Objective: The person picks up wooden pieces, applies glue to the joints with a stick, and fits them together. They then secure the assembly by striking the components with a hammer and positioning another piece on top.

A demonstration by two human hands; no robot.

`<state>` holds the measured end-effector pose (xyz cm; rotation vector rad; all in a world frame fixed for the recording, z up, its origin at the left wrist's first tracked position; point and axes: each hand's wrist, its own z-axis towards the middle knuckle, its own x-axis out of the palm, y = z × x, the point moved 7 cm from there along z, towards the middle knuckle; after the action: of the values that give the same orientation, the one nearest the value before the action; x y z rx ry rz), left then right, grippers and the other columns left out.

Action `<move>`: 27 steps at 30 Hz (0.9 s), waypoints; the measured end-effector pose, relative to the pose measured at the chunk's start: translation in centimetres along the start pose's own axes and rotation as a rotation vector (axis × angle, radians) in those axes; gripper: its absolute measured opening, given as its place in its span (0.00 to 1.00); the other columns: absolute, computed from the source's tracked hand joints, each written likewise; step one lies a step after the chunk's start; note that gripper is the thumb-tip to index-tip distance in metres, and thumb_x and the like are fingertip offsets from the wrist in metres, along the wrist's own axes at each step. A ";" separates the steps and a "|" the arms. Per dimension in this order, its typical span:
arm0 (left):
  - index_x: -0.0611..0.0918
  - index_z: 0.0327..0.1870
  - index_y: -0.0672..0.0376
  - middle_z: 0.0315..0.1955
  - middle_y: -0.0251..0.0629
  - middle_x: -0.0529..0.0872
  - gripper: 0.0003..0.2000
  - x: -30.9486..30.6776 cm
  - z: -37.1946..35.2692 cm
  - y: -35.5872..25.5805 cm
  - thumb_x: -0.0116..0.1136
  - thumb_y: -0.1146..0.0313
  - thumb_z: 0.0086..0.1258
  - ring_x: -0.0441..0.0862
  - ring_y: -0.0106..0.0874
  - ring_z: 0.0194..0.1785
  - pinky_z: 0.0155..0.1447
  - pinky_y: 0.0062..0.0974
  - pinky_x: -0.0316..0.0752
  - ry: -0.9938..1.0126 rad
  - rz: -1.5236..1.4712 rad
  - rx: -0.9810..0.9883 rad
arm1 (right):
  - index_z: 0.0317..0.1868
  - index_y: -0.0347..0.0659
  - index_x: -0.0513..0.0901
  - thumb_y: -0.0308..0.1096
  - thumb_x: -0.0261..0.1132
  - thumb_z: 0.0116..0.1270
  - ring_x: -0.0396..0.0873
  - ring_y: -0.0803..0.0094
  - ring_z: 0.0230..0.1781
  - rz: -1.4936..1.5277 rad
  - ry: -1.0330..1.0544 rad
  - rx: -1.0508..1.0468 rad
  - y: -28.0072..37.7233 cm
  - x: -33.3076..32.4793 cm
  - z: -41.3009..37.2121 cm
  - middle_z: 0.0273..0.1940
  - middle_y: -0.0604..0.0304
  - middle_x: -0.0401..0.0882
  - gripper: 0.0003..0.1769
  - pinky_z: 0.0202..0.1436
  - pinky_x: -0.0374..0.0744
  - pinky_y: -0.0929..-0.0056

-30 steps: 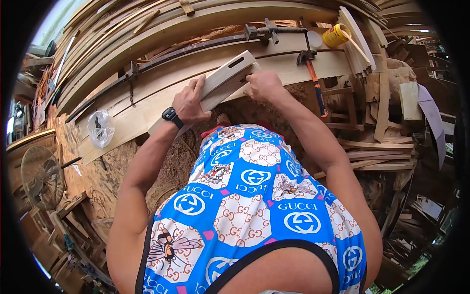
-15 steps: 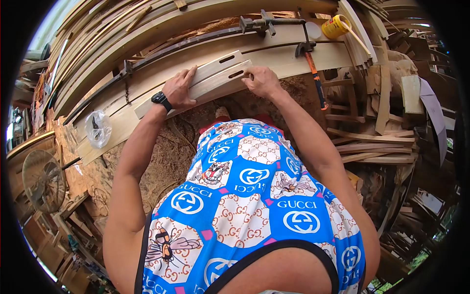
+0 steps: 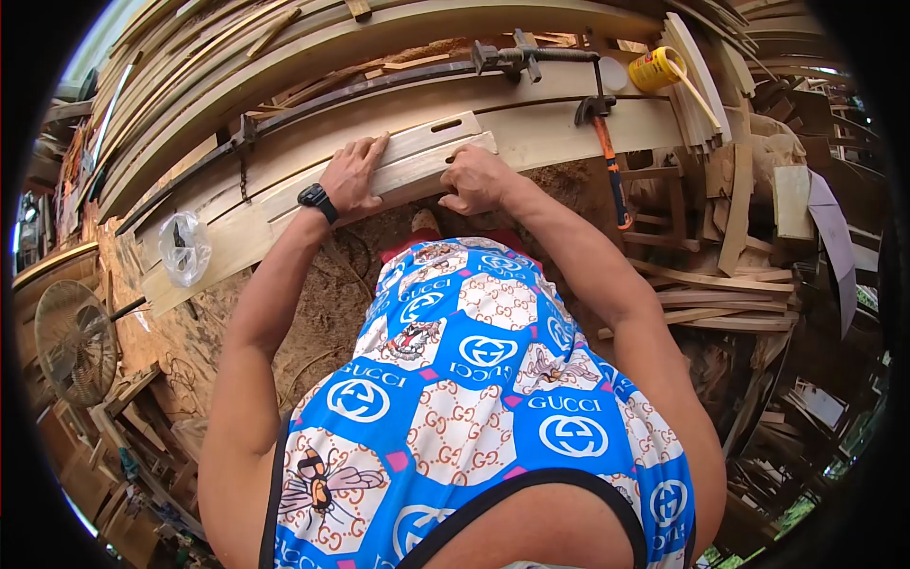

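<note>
Two pale wooden slats [image 3: 417,152] lie side by side on a wide plank [image 3: 559,133]. The farther one has a long slot near its right end; the nearer one's slot is partly covered by my right hand. My left hand [image 3: 354,177], with a black watch at the wrist, grips across the slats, fingers on top and thumb at the near edge. Curled fingers of my right hand [image 3: 481,178] press at the nearer slat's slot, thumb below its near edge. Whether anything small is between those fingers is hidden.
Behind the slats runs a long bar clamp [image 3: 379,90]. A hammer [image 3: 607,156] with an orange-black handle lies at right, near a yellow tub [image 3: 654,71] with a stick in it. A plastic bag [image 3: 184,248] lies left, beyond it a fan [image 3: 76,343]. Timber strips [image 3: 730,299] are stacked right.
My right hand has moved left along the nearer slat, from its end onto the slot, with its fingers more curled. My left hand stays on the slats. The view has shifted slightly.
</note>
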<state>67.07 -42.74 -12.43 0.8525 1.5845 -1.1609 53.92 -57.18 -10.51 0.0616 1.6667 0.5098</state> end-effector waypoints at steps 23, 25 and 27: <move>0.61 0.82 0.51 0.63 0.47 0.76 0.61 -1.2 -1.1 -2.0 0.83 0.54 0.40 0.74 0.46 0.64 0.69 0.44 0.69 -0.133 0.050 -0.025 | 0.33 0.43 0.93 0.53 0.75 0.53 0.90 0.53 0.38 -0.223 0.404 0.028 2.3 1.6 0.6 0.34 0.49 0.91 0.20 0.43 0.85 0.57; 0.62 0.82 0.52 0.62 0.47 0.77 0.60 -1.0 -1.1 -1.4 0.82 0.52 0.40 0.75 0.46 0.63 0.68 0.44 0.70 -0.126 0.057 -0.014 | 0.35 0.46 0.94 0.51 0.73 0.57 0.90 0.56 0.41 -0.260 0.438 -0.013 2.8 1.4 1.2 0.37 0.51 0.91 0.18 0.45 0.85 0.59; 0.61 0.82 0.52 0.64 0.47 0.77 0.60 -1.0 -1.1 -1.0 0.82 0.52 0.41 0.75 0.46 0.65 0.69 0.44 0.69 -0.092 0.062 -0.041 | 0.38 0.48 0.94 0.49 0.71 0.61 0.91 0.59 0.43 -0.301 0.479 -0.044 3.4 1.9 2.3 0.39 0.54 0.92 0.16 0.47 0.84 0.60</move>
<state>66.18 -42.02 -11.16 0.8054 1.4921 -1.1045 54.95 -52.84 -11.23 -0.3647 2.0842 0.3461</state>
